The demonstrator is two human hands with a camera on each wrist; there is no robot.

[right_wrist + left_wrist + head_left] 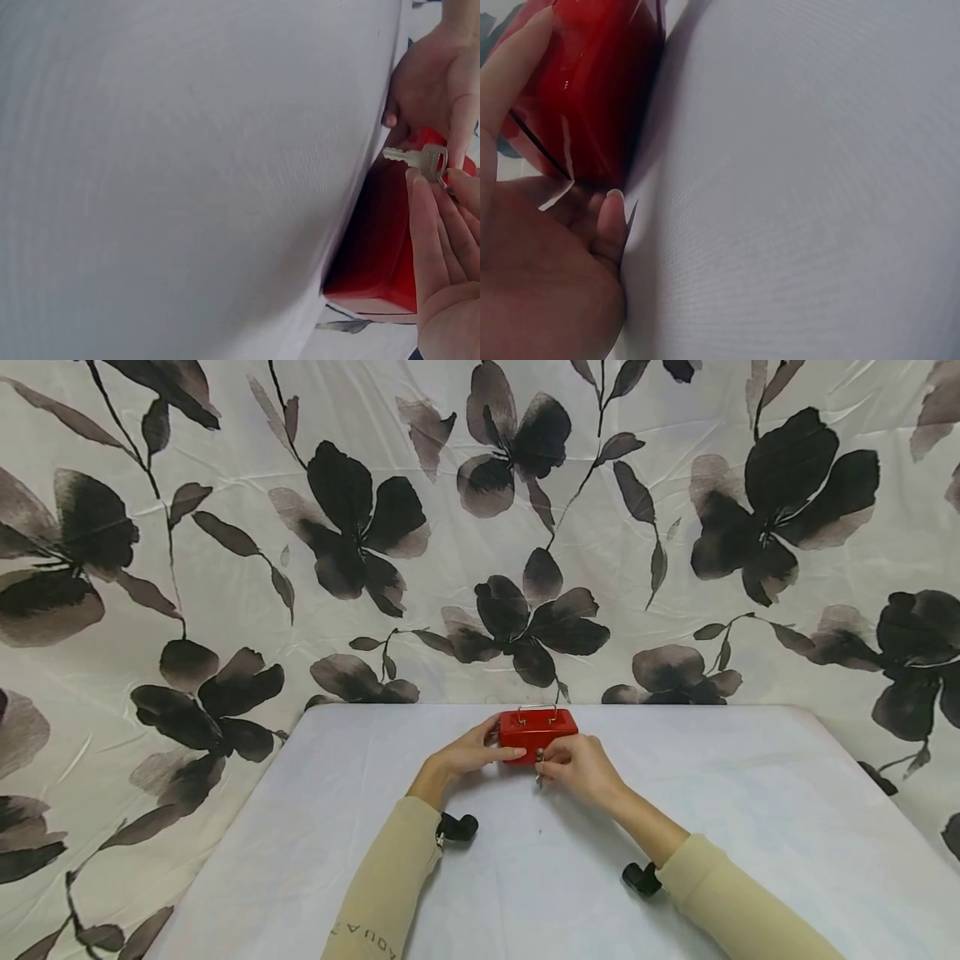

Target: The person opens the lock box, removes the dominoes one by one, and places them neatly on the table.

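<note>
Beige fabric sleeves (382, 877) lie on my side of the glossy red rectangular box (536, 727). Behind it hangs a white flower-printed cloth (517, 539); beneath it spreads the white-covered surface (540, 893). Its long side faces me; apparently metal, it should be stiff, fairly light and slippery, best braced by its ends. My left hand (472, 752) grips its left end, thumb along the front. On its top stands a thin wire handle (536, 707). Before its middle, my right hand (585, 770) has its fingers pinching the silvery metal key (420, 158), surely light and rigid, best held by the broad end. Its toothed blade points downward, long axis roughly crosswise to the box's length.
</note>
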